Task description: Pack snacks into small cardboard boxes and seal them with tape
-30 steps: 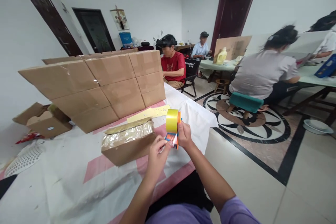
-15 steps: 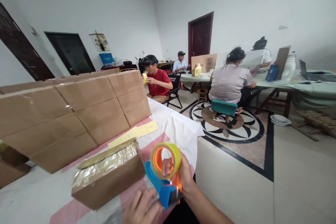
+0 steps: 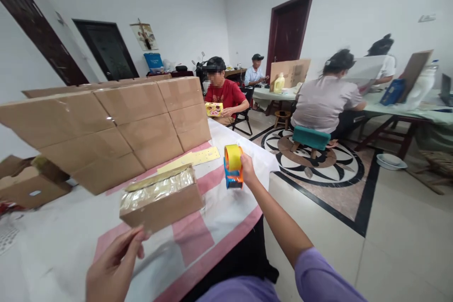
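Note:
My right hand point(image 3: 247, 170) grips a tape dispenser point(image 3: 233, 167) with a yellow tape roll and a blue and orange body, held above the table's right edge. My left hand point(image 3: 115, 264) hovers low at the near side, fingers loosely apart, its fingertips close to the near corner of a small cardboard box point(image 3: 163, 197). That box lies on the table with shiny clear tape over its top.
A wall of stacked cardboard cartons point(image 3: 116, 125) stands behind the box. A yellow strip point(image 3: 191, 157) lies on the white and pink tablecloth point(image 3: 198, 231). An open carton point(image 3: 21, 181) sits far left. Several people sit at tables beyond, one in a red shirt point(image 3: 224, 94).
My left hand left the dispenser and moved down-left toward the box. The right hand carried the dispenser up and away over the table edge. The view swung.

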`<state>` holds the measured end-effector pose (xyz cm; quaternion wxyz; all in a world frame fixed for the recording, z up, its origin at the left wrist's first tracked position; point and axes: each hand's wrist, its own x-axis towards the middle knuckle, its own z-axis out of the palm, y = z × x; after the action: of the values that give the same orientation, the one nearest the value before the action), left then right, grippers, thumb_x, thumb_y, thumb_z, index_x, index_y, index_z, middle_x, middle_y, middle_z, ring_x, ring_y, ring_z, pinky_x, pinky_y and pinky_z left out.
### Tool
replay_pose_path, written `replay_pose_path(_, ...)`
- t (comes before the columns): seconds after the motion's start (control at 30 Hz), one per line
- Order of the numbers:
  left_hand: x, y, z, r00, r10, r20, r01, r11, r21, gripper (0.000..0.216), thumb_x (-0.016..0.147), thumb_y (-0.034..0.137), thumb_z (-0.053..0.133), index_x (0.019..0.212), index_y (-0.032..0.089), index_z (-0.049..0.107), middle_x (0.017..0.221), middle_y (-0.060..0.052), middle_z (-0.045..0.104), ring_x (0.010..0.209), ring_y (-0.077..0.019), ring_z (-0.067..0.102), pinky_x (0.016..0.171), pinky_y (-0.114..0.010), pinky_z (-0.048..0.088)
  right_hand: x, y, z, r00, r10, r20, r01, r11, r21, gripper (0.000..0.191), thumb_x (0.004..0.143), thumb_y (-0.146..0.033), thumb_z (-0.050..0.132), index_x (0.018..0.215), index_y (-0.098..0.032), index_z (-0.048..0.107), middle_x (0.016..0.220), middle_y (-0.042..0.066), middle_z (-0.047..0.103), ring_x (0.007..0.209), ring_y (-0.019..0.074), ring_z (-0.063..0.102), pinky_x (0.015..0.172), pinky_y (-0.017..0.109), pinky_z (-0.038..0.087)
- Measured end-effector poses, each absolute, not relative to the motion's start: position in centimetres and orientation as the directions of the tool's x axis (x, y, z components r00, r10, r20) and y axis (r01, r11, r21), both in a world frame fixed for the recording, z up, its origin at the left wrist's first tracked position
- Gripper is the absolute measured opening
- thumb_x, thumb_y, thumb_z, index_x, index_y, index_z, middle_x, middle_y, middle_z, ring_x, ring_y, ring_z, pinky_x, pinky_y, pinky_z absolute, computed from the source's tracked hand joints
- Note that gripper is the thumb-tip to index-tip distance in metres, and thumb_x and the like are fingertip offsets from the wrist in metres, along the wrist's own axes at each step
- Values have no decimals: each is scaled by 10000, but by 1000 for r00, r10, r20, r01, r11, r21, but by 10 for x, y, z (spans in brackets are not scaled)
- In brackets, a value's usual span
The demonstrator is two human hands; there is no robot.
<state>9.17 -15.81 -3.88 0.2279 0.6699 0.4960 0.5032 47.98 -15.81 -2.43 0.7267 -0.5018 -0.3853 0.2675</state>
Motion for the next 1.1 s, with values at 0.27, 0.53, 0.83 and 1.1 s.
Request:
replay_pose_path(0.27, 122, -151, -3, -84, 967, 240, 159, -224, 961, 946, 731, 524, 802, 1537, 244, 392, 821, -33, 770, 467, -80, 452, 420, -185, 395, 479, -95, -59, 608, 765, 211, 173, 132, -976, 544, 709, -714, 625, 893, -206, 562, 752, 54, 655, 786, 260, 656, 718, 381, 530)
replay_pose_path(0.53, 137, -146, -5, 31, 953, 300, 167, -301, 939, 759, 837, 447, 738, 1481, 225, 404, 838, -44, 777, 816, -200, 738, 723, -292, 575, 415, -148, 1, 224, 791, 569, 540, 386, -748, 214, 831, -382, 689, 965, -216, 665, 946, 47, 595, 946, 232, 561, 915, 391, 441)
replay_pose_path(0.83, 140, -166, -5, -77, 937, 340, 210, -318, 925, 834, 837, 435, 741, 1541, 200, 360, 700, 7, 730, 706, -164, 712, 713, -264, 555, 324, -146, 85, -321, 788, 525, 629, 592, -504, 95, 858, -152, 688, 774, -191, 707, 946, 26, 572, 1028, 224, 523, 947, 397, 339)
replay_pose_path(1.1, 99, -150, -6, -308, 884, 352, 222, -292, 930, 775, 857, 436, 706, 1521, 164, 412, 555, 58, 622, 527, -116, 560, 588, -216, 470, 321, -75, 110, -327, 880, 346, 402, 461, -792, 165, 835, -289, 669, 801, -152, 755, 903, 18, 616, 837, 158, 572, 831, 314, 420)
